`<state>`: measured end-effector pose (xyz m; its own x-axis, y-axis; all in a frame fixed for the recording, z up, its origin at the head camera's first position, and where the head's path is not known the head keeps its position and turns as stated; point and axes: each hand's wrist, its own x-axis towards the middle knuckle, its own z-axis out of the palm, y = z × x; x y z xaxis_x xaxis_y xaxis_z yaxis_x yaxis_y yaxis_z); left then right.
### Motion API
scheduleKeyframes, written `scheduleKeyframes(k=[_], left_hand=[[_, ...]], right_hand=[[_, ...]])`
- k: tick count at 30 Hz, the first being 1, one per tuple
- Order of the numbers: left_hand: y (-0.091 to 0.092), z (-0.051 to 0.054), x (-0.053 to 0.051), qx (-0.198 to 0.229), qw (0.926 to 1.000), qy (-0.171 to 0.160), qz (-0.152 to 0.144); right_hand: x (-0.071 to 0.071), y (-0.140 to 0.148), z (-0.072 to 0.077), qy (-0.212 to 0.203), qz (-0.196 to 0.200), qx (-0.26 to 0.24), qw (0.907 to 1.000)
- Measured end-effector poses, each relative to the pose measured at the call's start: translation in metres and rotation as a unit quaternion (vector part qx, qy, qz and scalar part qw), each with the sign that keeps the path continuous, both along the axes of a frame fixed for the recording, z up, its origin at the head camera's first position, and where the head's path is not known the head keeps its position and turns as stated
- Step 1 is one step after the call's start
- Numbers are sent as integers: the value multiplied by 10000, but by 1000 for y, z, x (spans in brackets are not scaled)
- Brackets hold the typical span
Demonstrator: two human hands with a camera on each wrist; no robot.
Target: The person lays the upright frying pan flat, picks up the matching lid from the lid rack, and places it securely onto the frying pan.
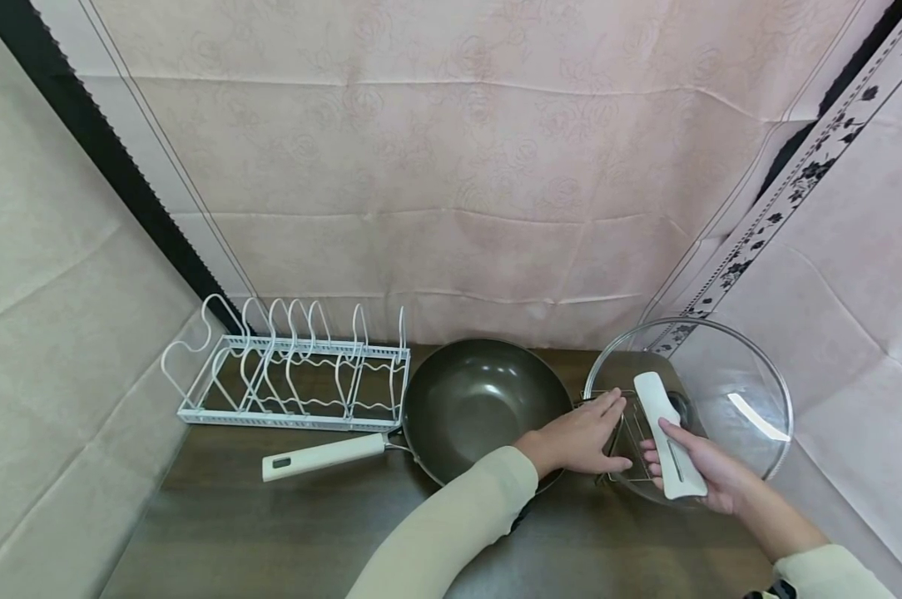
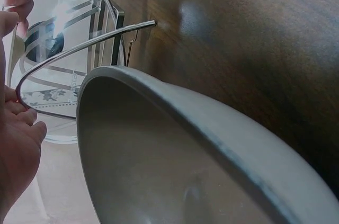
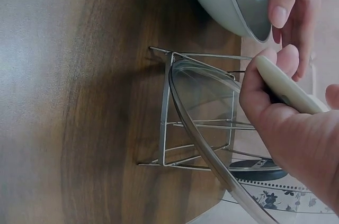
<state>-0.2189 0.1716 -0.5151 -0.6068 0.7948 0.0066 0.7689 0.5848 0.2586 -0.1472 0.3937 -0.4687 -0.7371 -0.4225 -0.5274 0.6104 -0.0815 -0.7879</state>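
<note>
Lid (image 1: 746,395) gripped by its handle (image 1: 656,416) in right hand (image 1: 721,476), fingers curled round; tilted at the stand (image 3: 164,123), so placement seemingly well along, release left. Left hand (image 1: 577,434) beside the stand, fingers fairly straight, apparently gripping nothing. Pan (image 1: 481,408) on the table (image 1: 309,532), beside the rack (image 1: 294,420).

Four o'clock: round, clear glass lid (image 1: 743,395), glossy; long, white plastic-looking handle (image 1: 673,459), smooth. Five: round, dark-lined metal-looking pan (image 1: 475,408), glossy.
</note>
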Motion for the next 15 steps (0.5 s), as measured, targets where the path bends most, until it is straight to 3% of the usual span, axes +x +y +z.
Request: scheduleKeyframes(k=[4,12,15], left_hand=[[0,0,1,0,10000,-50,15],[0,1,1,-32,10000,32,66],[0,0,2,-16,10000,45,53]], right_hand=[[0,0,-1,3,-54,-3,10000],[-1,1,-2,-120,98,-602,9981],[0,0,-3,-108,31,-455,9989]])
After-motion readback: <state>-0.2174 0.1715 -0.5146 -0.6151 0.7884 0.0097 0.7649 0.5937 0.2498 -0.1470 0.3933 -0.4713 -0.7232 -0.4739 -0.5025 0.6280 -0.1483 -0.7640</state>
